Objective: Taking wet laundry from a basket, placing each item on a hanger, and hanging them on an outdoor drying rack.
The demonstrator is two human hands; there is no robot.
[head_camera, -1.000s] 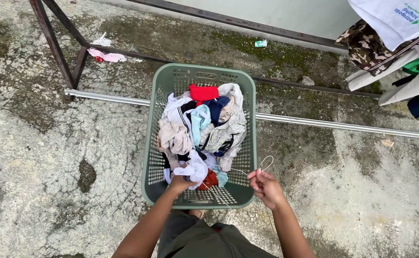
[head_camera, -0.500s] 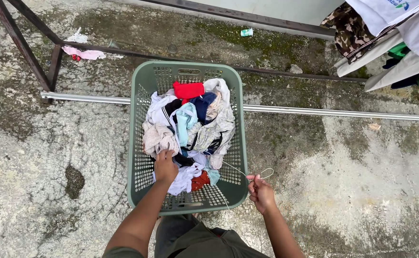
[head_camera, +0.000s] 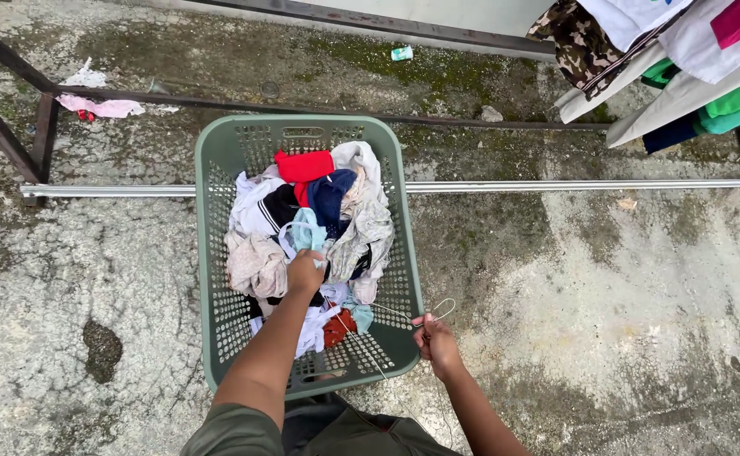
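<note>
Left hand [head_camera: 305,272] closed, fingers pinching a pale turquoise garment [head_camera: 306,230] at the middle of the laundry heap. Right hand [head_camera: 434,336] closed too, fingers pinched around the neck of a thin wire hanger [head_camera: 403,315], just outside the basket's right rim near its near right corner; hook curling up beyond the knuckles, wire running back across the rim over the clothes.

Heap held in a green plastic basket [head_camera: 209,253], rectangular, rounded at the corners, walls and floor pierced with small holes. Inside: a red piece [head_camera: 304,165] against the far wall, a navy piece [head_camera: 331,196] just beside it, a white-and-black garment [head_camera: 260,207] toward the left wall, a crumpled beige cloth [head_camera: 256,263] below that, a grey patterned cloth [head_camera: 370,228] along the right wall, a small red-orange scrap [head_camera: 337,327] and white fabric near the front. Near end of the basket floor bare, holes showing.

Basket standing on rough concrete ground [head_camera: 623,321], cracked, stained and mossy toward the far edge. Silvery metal pole [head_camera: 572,185] lying flat across the ground, passing under or behind the basket, cannot tell which. Dark rusty frame bars [head_camera: 15,110] at the far left, pink and white scraps [head_camera: 100,105] beside them. Hung clothes [head_camera: 665,59] at the top right corner, camouflage, white, green and pink among them. Small pale green bit of litter [head_camera: 401,53] by the far wall.
</note>
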